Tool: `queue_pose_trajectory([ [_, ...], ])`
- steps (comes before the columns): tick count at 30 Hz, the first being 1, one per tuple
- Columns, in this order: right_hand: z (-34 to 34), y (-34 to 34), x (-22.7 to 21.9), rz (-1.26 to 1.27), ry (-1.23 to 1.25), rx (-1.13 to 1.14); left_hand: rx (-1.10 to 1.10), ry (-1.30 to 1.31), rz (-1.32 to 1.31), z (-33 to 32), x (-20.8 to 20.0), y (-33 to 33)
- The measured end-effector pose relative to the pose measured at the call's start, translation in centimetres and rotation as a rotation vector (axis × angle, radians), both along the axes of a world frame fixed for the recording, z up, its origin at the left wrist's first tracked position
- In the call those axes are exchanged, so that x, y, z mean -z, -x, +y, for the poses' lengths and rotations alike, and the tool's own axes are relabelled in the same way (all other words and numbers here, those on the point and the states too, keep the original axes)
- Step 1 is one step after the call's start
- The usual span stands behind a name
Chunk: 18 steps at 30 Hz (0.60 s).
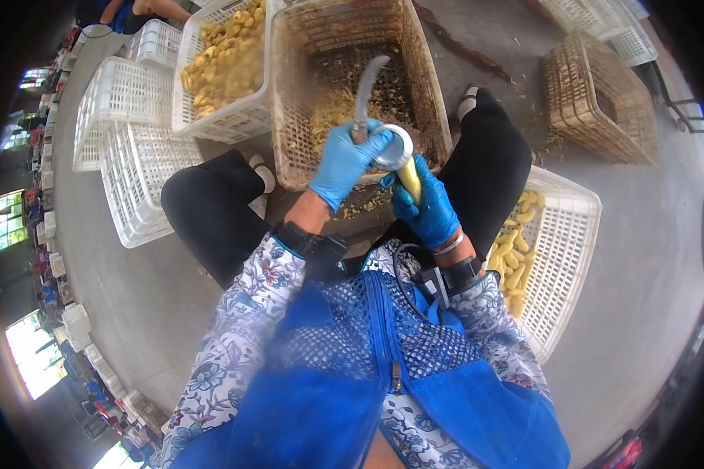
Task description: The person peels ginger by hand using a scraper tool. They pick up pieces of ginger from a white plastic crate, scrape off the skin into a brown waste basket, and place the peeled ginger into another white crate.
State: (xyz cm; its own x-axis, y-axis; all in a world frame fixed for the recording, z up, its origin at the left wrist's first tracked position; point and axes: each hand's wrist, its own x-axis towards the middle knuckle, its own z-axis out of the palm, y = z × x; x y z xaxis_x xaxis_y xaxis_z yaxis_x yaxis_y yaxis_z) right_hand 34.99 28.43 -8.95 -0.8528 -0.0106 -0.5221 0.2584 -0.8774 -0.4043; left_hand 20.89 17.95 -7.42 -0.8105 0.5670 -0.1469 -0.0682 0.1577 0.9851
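In a light blue glove, my left hand [344, 164] is closed around a curved-blade knife [368, 84], the blade pointing up and away from me. Its fingers also pinch a round pale metal ring-shaped tool [405, 148]. My right hand [426, 205], gloved in darker blue, is wrapped round a yellow, elongated vegetable piece [409, 184]. The upper end of that piece meets the ring; whether it passes through cannot be told. Both hands are over the near edge of a dirty plastic crate [289, 102] with shavings on its bottom, between my knees.
A white crate [270, 125] of yellow pieces [223, 62] stands at the far left, near stacked white crates [137, 184]. By my right knee, another white crate [567, 266] holds pale yellow curved pieces [515, 258]. A brownish crate [598, 98] lies farther right. A person's legs [160, 8] show far left.
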Motion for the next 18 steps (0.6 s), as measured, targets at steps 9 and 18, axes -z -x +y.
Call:
queue_pose_trajectory([
  [9, 0.0, -0.3, 0.7, 0.006, 0.074, 0.064, -0.054, 0.022, 0.201, -0.5, 0.1, 0.4],
  [18, -0.1, -0.2, 1.4, -0.023, -0.018, 0.004, 0.018, 0.14, 0.349, -1.3, 1.8, 3.3],
])
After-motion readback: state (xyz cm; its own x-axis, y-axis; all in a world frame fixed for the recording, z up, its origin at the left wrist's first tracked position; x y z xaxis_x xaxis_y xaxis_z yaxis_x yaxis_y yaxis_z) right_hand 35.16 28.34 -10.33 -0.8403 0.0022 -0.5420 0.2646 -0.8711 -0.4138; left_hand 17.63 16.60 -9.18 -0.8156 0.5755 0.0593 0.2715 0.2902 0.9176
